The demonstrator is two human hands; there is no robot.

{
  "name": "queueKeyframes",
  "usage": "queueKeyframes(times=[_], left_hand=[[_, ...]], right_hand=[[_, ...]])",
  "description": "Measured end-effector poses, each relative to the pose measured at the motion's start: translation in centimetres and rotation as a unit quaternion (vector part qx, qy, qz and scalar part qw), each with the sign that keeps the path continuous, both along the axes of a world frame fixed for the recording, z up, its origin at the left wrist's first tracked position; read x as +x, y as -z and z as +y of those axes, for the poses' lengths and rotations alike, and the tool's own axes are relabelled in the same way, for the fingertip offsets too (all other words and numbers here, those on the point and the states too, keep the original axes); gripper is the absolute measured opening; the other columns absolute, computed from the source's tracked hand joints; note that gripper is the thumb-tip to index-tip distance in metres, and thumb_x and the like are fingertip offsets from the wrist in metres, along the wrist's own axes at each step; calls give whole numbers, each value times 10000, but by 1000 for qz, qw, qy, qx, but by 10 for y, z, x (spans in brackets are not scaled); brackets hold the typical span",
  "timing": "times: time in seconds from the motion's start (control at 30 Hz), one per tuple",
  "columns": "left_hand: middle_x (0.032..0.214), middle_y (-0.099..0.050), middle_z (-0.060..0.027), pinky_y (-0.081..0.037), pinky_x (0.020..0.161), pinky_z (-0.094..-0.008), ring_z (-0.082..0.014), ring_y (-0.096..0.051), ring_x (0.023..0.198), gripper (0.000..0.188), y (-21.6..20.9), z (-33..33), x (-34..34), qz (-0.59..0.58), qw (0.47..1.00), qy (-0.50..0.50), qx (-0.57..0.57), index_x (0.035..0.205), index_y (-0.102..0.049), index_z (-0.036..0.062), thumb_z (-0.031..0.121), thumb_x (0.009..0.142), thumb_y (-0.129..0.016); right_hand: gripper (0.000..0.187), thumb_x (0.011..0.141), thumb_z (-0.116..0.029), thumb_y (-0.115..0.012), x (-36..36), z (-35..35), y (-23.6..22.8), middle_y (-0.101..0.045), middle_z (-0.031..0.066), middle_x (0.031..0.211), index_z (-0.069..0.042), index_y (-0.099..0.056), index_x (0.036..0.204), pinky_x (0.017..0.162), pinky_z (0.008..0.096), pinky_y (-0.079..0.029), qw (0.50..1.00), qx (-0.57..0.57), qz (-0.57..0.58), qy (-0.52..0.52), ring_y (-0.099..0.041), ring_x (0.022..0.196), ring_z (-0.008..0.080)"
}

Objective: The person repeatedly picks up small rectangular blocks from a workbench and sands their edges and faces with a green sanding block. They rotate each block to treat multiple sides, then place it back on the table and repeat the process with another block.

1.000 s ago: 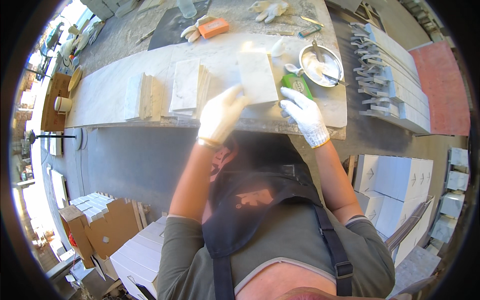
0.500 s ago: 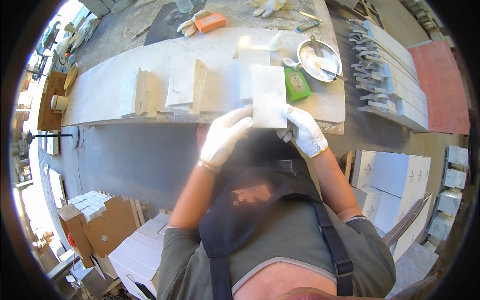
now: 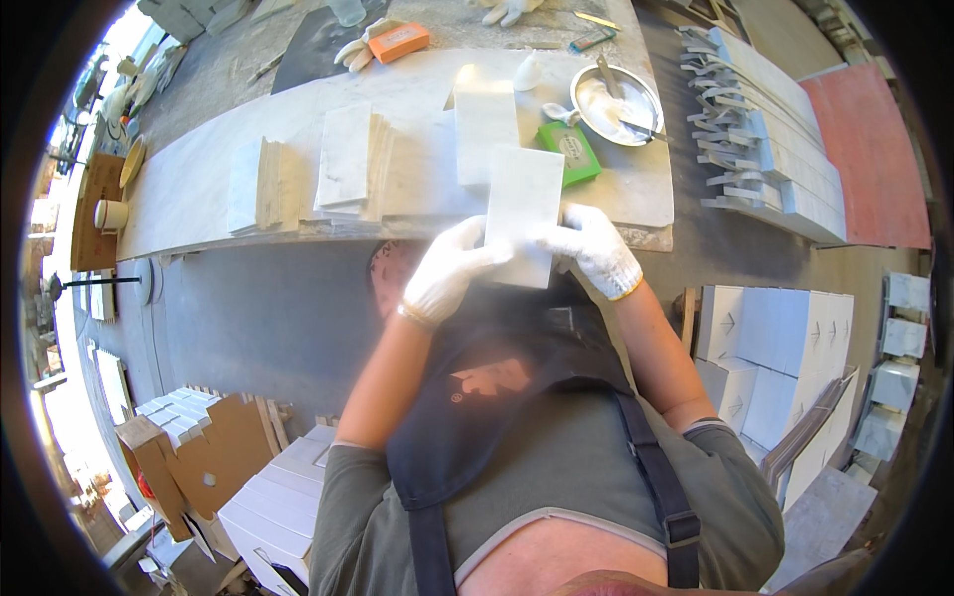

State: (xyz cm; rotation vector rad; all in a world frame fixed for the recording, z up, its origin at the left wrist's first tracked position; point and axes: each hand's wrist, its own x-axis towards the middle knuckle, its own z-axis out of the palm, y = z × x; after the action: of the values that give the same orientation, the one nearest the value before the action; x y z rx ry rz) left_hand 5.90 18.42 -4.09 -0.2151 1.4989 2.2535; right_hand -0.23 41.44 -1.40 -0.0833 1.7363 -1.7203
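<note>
Both-handed, gloved fingers (image 3: 467, 260) pinch a white tile (image 3: 522, 214) — green rectangular package (image 3: 569, 152) beside a metal bowl (image 3: 616, 104).

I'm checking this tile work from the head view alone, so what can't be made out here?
- Underside of the white tile: faces away from the head camera.
- Left hand and right hand fingers: partly behind the tile.
- Contents of the metal bowl: too small, a whitish mass.
- Green block markings: too small.

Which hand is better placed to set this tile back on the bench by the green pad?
Probably the right hand: it grips the tile on the side nearer the green pad. The left hand holds the far edge.
</note>
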Motion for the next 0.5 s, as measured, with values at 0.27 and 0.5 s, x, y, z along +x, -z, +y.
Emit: queueKeyframes(times=[0.27, 0.5], left_hand=[[1312, -675, -57, -489, 995, -285, -116, -608, 1139, 602, -9, 10, 19, 5, 999, 31, 25, 1434, -575, -53, 148, 909, -789], [1319, -671, -53, -479, 1022, -295, -123, -599, 1164, 569, -8, 10, 17, 20, 999, 7, 37, 1428, -579, -49, 145, 929, -769]], right_hand=[[344, 1054, -345, -652, -46, 21, -1, -737, 54, 842, -24, -768, 1019, 649, 272, -501, 960, -12, 74, 269, -658, 684, 121], [504, 1084, -427, -569, -11, 16, 4, -749, 92, 1047, 24, -669, 1286, 669, 278, -537, 976, -101, 36, 191, -703, 793, 154]])
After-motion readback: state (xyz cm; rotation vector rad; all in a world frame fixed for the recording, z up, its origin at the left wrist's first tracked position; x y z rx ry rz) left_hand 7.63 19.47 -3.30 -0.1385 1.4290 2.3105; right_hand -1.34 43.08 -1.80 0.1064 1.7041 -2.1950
